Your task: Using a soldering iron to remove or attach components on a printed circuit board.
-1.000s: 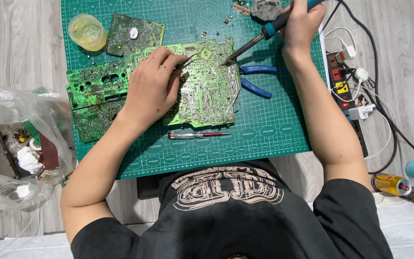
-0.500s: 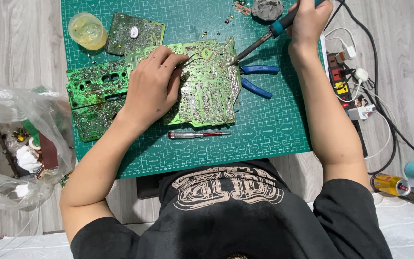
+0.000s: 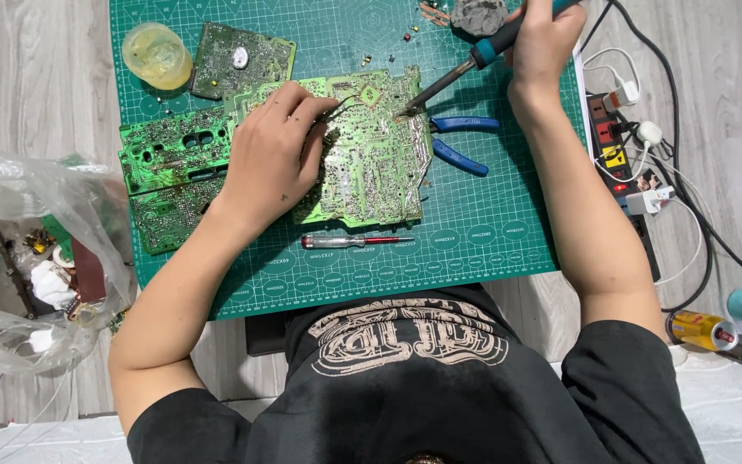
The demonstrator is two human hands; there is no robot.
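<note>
A large green circuit board (image 3: 371, 163) lies solder side up on the green cutting mat (image 3: 474, 232). My left hand (image 3: 276, 155) rests on it and pinches thin metal tweezers (image 3: 341, 107) near its top edge. My right hand (image 3: 543, 43) grips a soldering iron (image 3: 474, 60) with a teal and black handle. The iron's tip touches the board's upper right corner.
More green boards (image 3: 173, 163) lie left; a smaller one (image 3: 242, 56) and a yellow round tub (image 3: 156, 56) sit at top left. Blue pliers (image 3: 461, 142), a red screwdriver (image 3: 354, 241), a power strip (image 3: 624, 163) with cables, and a plastic bag (image 3: 27, 258) surround the mat.
The soldering iron's tip has slid a little along the board's upper right corner. My left hand with the tweezers has stayed in place.
</note>
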